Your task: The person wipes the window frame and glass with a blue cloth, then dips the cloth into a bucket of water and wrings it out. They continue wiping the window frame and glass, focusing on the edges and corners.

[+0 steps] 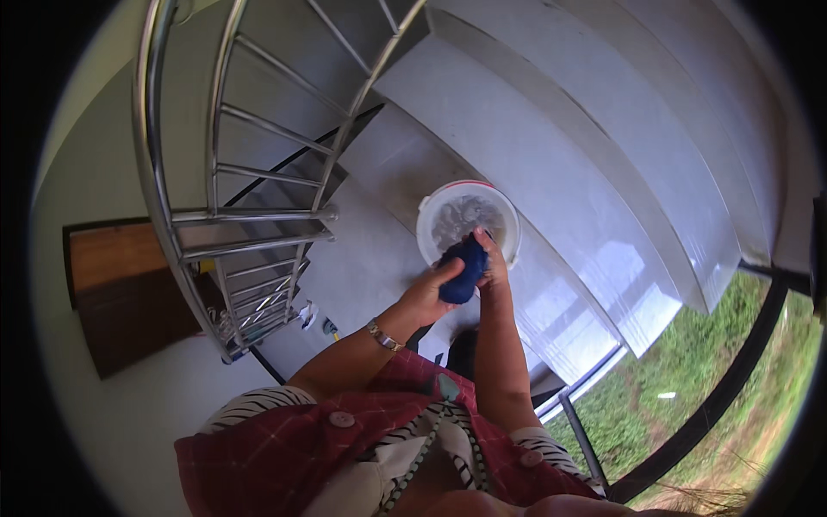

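Observation:
Between my two hands is a bunched dark blue cloth [465, 269], held over the near rim of a white bucket [425, 226]. My left hand [425, 291] wraps the cloth from the left, its thumb lying across it. From the right, my right hand [491, 263] closes round the cloth's other side. Rippled water [469, 215] shows inside the bucket, which has a red stripe at its far rim. A metal watch sits on my left wrist.
The bucket stands on a grey stair landing [362, 250]. Pale steps [551, 129] rise to the right. A steel railing [250, 215] stands at the left. At the lower right, a dark-framed window [715, 405] shows greenery outside.

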`<action>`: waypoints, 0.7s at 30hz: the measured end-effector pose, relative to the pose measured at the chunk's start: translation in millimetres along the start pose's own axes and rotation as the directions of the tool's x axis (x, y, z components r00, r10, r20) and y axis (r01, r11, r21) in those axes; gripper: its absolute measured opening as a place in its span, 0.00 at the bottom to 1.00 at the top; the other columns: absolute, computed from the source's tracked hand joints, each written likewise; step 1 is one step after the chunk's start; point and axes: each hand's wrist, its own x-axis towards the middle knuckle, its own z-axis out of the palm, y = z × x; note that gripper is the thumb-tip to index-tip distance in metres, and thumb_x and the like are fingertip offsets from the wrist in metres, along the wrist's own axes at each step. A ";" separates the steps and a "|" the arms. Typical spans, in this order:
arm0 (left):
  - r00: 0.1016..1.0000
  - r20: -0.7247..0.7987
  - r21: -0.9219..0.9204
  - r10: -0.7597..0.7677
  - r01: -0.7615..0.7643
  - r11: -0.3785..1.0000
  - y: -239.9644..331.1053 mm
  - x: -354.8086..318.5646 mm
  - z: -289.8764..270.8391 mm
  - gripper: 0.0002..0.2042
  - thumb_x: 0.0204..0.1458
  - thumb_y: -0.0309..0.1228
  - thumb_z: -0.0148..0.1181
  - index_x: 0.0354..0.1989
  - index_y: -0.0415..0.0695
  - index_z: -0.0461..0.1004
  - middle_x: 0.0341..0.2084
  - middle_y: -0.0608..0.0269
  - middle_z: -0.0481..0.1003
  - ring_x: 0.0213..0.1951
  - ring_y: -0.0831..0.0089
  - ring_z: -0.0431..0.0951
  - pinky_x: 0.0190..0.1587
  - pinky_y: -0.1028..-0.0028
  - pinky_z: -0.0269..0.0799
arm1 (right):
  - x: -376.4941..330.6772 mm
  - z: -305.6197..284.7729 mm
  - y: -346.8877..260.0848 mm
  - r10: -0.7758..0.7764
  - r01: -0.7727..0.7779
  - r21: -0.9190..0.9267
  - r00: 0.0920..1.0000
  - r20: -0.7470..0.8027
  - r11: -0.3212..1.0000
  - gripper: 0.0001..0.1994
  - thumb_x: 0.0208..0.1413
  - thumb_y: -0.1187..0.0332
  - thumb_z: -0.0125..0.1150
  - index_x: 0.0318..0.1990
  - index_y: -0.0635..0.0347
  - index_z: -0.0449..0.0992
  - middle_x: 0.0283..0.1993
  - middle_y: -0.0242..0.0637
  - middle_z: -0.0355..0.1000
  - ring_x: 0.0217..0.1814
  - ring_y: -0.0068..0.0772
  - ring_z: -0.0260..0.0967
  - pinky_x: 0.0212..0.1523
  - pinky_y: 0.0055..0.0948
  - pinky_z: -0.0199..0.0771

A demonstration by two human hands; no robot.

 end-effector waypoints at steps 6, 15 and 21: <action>0.987 -0.100 0.352 0.123 -0.080 0.933 10.8 2.7 5.2 0.33 0.40 0.24 0.70 0.54 0.43 0.56 0.42 0.62 0.68 0.43 0.75 0.73 0.43 0.73 0.73 | 16.3 2.4 -7.5 0.077 -0.051 -0.242 0.992 0.101 0.969 0.12 0.41 0.66 0.69 0.30 0.60 0.72 0.28 0.34 0.68 0.30 0.29 0.69 0.33 0.27 0.71; 0.972 -0.095 0.744 0.217 -0.076 0.664 14.0 50.0 -44.4 0.55 0.33 0.23 0.72 0.64 0.28 0.33 0.47 0.50 0.65 0.42 0.66 0.73 0.42 0.71 0.74 | 40.8 29.0 -24.0 -0.165 0.381 -0.897 0.922 0.350 0.227 0.11 0.34 0.70 0.65 0.27 0.62 0.71 0.24 0.39 0.69 0.30 0.32 0.68 0.35 0.32 0.68; 0.932 -0.065 0.989 0.357 0.012 0.150 18.2 82.5 -51.8 0.60 0.31 0.37 0.72 0.62 0.20 0.29 0.41 0.30 0.70 0.45 0.47 0.74 0.45 0.64 0.72 | 57.4 29.3 2.6 -0.424 0.102 -0.994 0.899 0.109 -0.040 0.09 0.37 0.70 0.61 0.29 0.58 0.73 0.31 0.50 0.74 0.37 0.54 0.72 0.40 0.43 0.72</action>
